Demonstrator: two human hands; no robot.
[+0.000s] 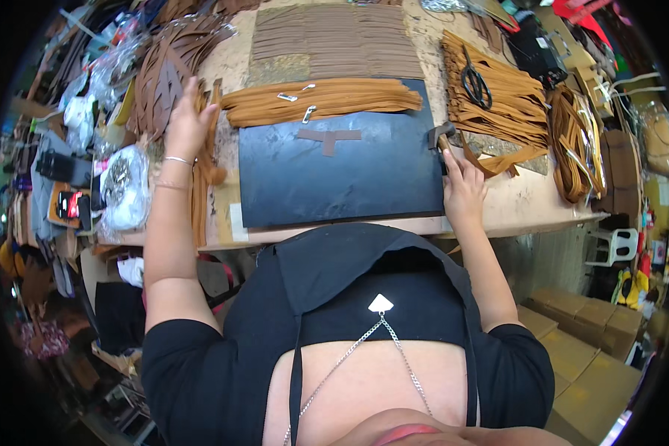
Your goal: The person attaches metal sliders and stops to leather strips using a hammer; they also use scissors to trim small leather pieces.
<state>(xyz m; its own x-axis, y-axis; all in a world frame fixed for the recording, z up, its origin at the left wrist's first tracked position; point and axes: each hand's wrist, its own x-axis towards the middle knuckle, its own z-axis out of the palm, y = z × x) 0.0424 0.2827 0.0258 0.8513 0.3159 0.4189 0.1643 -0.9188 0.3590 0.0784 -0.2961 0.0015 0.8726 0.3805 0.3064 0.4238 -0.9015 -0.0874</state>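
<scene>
My left hand [189, 128] is raised at the left of a black board [338, 175], fingers extended, beside loose tan strips [201, 204]. My right hand [462, 182] is at the board's right edge, fingers round the wooden handle of what looks like a small hammer [442, 138] with a dark head. Across the board's back lies a flat bundle of tan strips [349, 95] with small silver pieces [308, 114] on it. A grey-brown taped cross mark [327, 137] sits below the bundle.
Behind are rows of brown strips [357, 44]. At right, black scissors [476, 85] lie on tan strips, beside coiled strips [572, 149] and a black device [543, 48]. At left are brown strips [167, 63] and plastic bags [123, 193]. Cardboard boxes [587, 357] stand below right.
</scene>
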